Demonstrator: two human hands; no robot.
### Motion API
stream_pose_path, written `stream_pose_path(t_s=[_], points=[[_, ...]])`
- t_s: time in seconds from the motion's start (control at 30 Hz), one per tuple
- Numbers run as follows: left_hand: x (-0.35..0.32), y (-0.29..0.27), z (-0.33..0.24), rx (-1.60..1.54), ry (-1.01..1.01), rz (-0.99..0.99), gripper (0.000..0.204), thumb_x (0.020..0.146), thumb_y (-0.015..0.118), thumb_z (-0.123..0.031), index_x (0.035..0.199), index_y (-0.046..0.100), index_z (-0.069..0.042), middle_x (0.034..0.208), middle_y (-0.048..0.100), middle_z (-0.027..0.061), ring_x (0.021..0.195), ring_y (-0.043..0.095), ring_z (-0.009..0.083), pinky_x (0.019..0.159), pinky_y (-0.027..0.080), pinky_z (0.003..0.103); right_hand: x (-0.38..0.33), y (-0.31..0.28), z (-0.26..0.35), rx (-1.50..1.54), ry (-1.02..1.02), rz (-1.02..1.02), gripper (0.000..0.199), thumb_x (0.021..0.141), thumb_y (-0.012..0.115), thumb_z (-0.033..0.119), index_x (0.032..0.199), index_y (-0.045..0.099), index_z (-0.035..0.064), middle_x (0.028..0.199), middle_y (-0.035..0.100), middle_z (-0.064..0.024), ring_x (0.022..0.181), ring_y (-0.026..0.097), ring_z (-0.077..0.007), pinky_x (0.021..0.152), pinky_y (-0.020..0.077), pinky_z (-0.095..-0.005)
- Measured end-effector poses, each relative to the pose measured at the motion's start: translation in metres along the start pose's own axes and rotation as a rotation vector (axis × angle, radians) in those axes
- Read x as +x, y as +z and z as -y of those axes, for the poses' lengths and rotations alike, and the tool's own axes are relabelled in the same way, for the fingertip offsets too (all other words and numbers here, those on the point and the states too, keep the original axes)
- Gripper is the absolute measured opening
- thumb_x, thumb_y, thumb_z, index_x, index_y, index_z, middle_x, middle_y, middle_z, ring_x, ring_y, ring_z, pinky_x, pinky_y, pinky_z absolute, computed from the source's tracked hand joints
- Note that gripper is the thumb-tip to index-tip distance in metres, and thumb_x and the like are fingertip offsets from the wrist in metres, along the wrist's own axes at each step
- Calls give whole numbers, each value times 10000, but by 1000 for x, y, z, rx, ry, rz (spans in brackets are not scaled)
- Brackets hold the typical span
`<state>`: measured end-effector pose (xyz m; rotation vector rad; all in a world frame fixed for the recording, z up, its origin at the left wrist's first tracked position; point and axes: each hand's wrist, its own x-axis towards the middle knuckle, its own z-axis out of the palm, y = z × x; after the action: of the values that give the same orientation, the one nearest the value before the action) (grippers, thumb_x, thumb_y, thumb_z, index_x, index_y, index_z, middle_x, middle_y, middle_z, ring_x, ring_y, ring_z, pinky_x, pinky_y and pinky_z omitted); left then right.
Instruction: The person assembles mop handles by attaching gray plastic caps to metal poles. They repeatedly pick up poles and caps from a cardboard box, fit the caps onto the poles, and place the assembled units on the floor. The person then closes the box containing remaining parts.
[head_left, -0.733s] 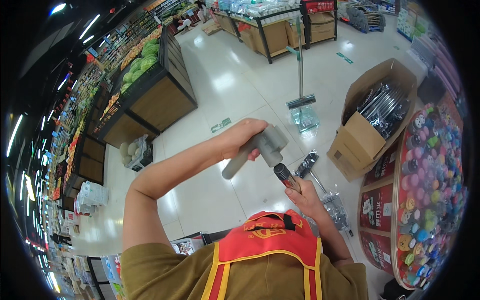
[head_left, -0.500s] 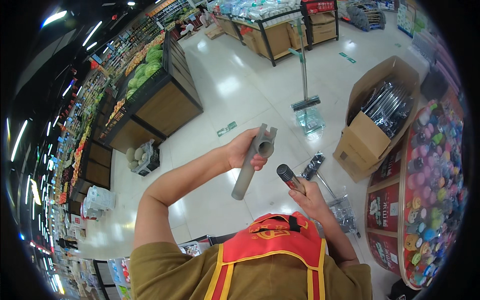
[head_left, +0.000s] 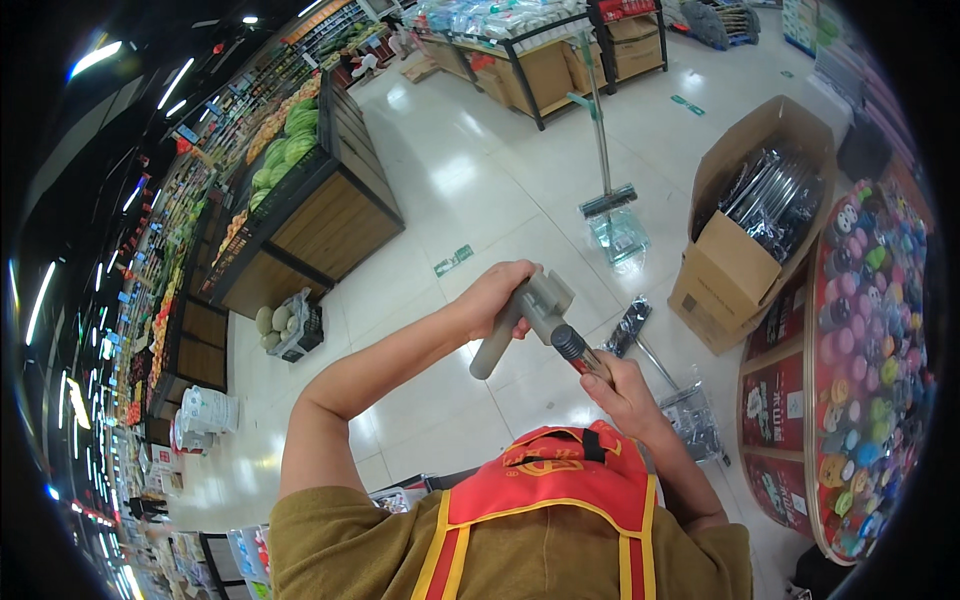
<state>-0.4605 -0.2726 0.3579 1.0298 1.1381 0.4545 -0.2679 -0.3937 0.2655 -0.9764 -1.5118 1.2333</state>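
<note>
My left hand (head_left: 495,297) grips a grey plastic handle piece (head_left: 515,322) with a socket at its upper end, held up in front of my chest. My right hand (head_left: 622,395) holds a dark rod with a black ribbed tip (head_left: 572,345). That tip sits just below and to the right of the grey piece's socket, almost touching it. Under both hands is my red and yellow vest (head_left: 560,490).
An open cardboard box (head_left: 735,255) of wrapped dark parts stands on the floor to the right, beside a round display (head_left: 870,360) of colourful small goods. A wrapped broom (head_left: 612,215) stands ahead; more wrapped pieces (head_left: 690,410) lie on the tiles. Wooden produce stands (head_left: 315,225) are at left.
My left hand has turned the grey piece and lowered it slightly toward the rod tip. The right hand with the rod has stayed almost still.
</note>
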Motion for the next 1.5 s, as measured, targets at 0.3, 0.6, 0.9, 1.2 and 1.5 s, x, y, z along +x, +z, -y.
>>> stream_pose_path(t_s=[0.3,0.6,0.9,1.2,1.5], points=[[-8,-10,-20,318,299,-41,298,925,443,-289,766,484,-40,611,523,73,418,491,147,392,413,281,3,5,-3,-111,4,-70,446,909,600,380,743,482,-17,512,416,-117,455,445,-189,463,352,-341],[-14,-7,-27,231,222,17,311,941,468,-296,776,480,-33,624,503,62,457,492,131,430,422,275,4,4,-5,-81,19,-15,446,912,599,385,752,485,-15,522,386,-113,461,402,-191,465,345,-341],[-32,1,-21,942,719,-84,310,887,566,-242,711,477,-2,541,500,74,468,457,129,457,387,294,11,15,-5,-102,84,-20,445,911,594,384,751,497,-21,524,425,-151,473,475,-309,487,372,-371],[-41,4,-5,799,825,-84,186,782,596,-72,673,456,-17,496,459,71,431,429,167,432,357,302,6,17,-9,68,182,162,461,926,571,412,784,538,-25,550,441,-57,503,423,-160,491,342,-320],[-33,-2,-6,825,1481,481,70,703,542,-33,675,479,-43,576,518,57,454,521,215,426,392,299,7,2,1,495,395,705,371,925,588,384,859,609,20,588,449,54,534,416,-32,462,305,-215]])
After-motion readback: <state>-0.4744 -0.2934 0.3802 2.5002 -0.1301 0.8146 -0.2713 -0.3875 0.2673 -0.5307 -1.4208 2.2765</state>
